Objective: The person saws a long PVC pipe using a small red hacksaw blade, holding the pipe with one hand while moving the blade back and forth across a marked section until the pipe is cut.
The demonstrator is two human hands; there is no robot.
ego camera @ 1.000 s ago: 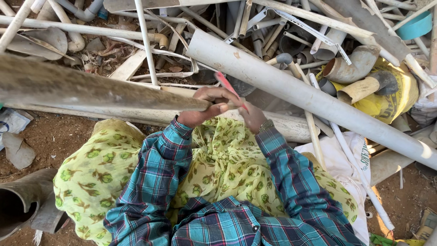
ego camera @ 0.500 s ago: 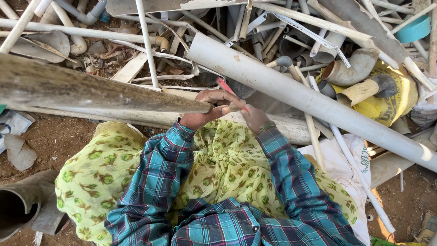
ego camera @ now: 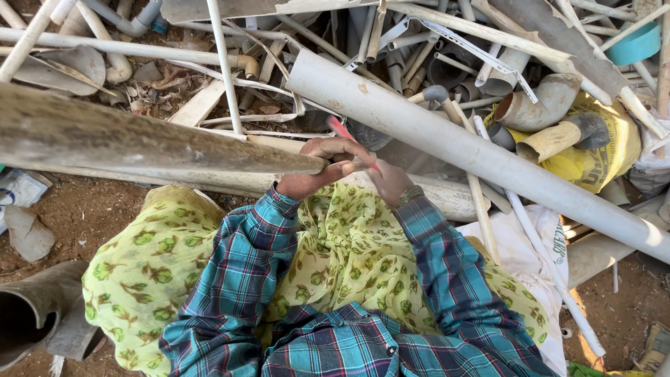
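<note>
Both hands are meeting just in front of the person's lap: the left hand [ego camera: 328, 167] is gripping the end of a long dirty pipe [ego camera: 139, 139] that is stretching off to the left, while the right hand [ego camera: 387, 183] is closing around a thin red tool [ego camera: 349, 139] beside it. Behind them 1 thick white pipe [ego camera: 474, 150] is lying across a heap of scrap pipes [ego camera: 433, 42].

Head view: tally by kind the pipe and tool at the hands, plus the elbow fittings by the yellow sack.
Dirty grey pipe: 1
Red tool: 1
Elbow fittings: 2
Total: 4
</note>
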